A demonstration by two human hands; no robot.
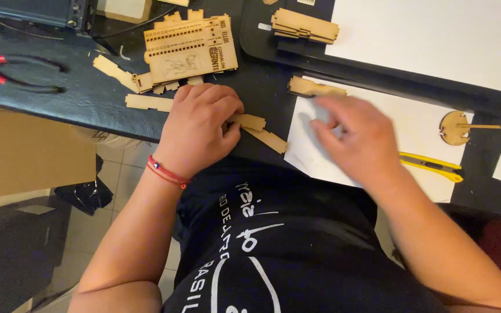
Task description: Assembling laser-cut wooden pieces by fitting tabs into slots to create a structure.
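1. On a black work surface [88, 98] that fills the upper half of the head view, with pale floor tiles showing below its edge at about 8 o'clock, a person in a dark printed shirt works seated close to the edge.
2. A large white sheet [436, 35] lies on a dark tray at 1 o'clock; a second white paper [413, 124] lies nearer the body at 3 o'clock.
3. An engraved wooden panel [189, 49] with slotted edges sits at 11 o'clock, loose wooden offcuts beside it and a stack of cut pieces [304, 26] at 12 o'clock.
4. The left hand [201, 124], a red cord at its wrist, is curled knuckles-up and presses on a thin wooden strip [259, 130]. The strip emerges from under the fingers and runs toward 4 o'clock, its long axis slanting down to the right, its far end touching the paper's corner.
5. The right hand [360, 136] is blurred with motion over the white paper, fingers loosely spread; it appears to hold nothing, though the blur leaves this uncertain. The strip lies at its 9 o'clock, close by; the left hand is the nearer one, already on it.
6. Red-handled pliers [7, 69] rest at 10 o'clock.
7. A yellow utility knife [433, 166] and a round wooden disc [456, 127] lie at 3 o'clock.
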